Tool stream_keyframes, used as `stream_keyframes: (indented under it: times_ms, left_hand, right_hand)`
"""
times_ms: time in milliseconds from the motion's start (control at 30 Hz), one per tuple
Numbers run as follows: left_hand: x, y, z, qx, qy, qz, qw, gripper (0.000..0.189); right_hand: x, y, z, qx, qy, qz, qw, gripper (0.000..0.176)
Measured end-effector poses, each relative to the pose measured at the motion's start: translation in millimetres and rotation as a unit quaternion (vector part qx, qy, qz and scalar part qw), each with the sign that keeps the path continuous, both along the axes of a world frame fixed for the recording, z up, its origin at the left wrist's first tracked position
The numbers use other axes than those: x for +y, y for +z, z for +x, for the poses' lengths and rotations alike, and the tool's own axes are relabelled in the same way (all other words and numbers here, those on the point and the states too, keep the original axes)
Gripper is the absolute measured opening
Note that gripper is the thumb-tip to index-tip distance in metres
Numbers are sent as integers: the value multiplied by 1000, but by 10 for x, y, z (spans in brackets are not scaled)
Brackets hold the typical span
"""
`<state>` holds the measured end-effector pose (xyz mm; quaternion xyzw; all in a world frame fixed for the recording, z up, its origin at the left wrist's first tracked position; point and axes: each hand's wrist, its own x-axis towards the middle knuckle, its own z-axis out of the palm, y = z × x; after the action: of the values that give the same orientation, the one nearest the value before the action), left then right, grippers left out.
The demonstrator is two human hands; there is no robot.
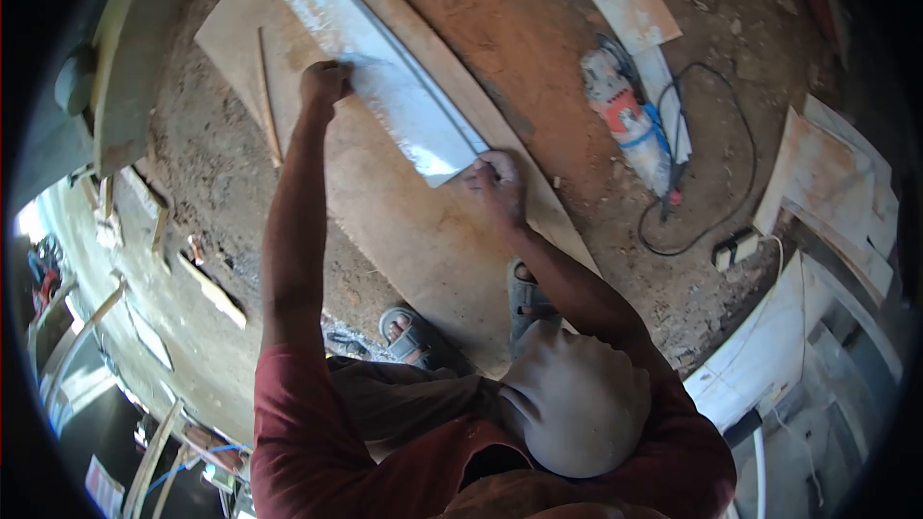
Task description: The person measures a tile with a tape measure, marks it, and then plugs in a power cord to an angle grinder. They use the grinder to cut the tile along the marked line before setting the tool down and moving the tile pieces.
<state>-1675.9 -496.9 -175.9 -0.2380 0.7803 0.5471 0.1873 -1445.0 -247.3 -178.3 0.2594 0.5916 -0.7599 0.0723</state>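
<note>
Upper centre: panel (probably stiff, slippery; best held by edges); right hand pinches lower corner; left hand, grip unclear.

The long panel toward 11 o'clock is smooth and glossy, throwing back pale light; whether it is tile or metal cannot be told. Beneath it, the matt brown board looks like wood. At 10 o'clock lies a dull wooden stick. The angle grinder at 2 o'clock pairs scuffed plastic with dull metal. The person's shirt, at 7 o'clock, is matt cloth.
</note>
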Motion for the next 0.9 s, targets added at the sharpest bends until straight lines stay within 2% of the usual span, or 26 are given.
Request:
stream_keyframes:
  times_ms: [33,67,133,167,200,267,300,400,467,500,600,700,833,900]
  left_hand:
    - [14,9,-6,-1,0,4,1000,18]
    - [21,22,1,-2,3,4,1000,18]
    - [15,33,21,3,14,12,1000,19]
    - [7,37,38,4,23,46,999,23]
    - [-7,35,57,4,23,50,998,23]
    - [-27,120,108,34,28,-89,995,32]
    - [-33,178,147,55,38,-104,992,40]
    - [12,403,252,97,-1,-116,989,43]
    - [109,556,346,97,-21,-100,990,40]
    - [178,618,408,114,-35,-66,991,37]
    - [358,843,658,138,-69,-10,988,28]
    - [552,1061,917,124,-167,27,978,28]
    - [731,1170,1316,127,-293,20,947,25]
    - [818,1243,1492,144,-328,26,933,25]
  right_hand:
    - [31,71,-15,-25,3,-34,999,17]
    - [113,111,-5,-24,-4,-19,1000,17]
    - [231,168,0,20,52,72,996,17]
    - [388,237,-18,78,80,139,984,18]
    - [583,321,-21,129,66,211,967,19]
    - [976,678,-129,187,20,309,932,20]
    - [1216,784,-142,176,17,403,898,19]
    - [1823,868,-160,177,19,480,859,23]
    - [2083,824,-114,219,52,572,788,32]
    - [2168,809,-78,194,82,592,778,44]
    - [2312,748,-24,127,107,648,743,48]
    - [2474,679,28,87,126,625,765,52]
    - [2584,795,53,74,151,631,757,51]
    - [2676,867,82,158,147,656,723,38]
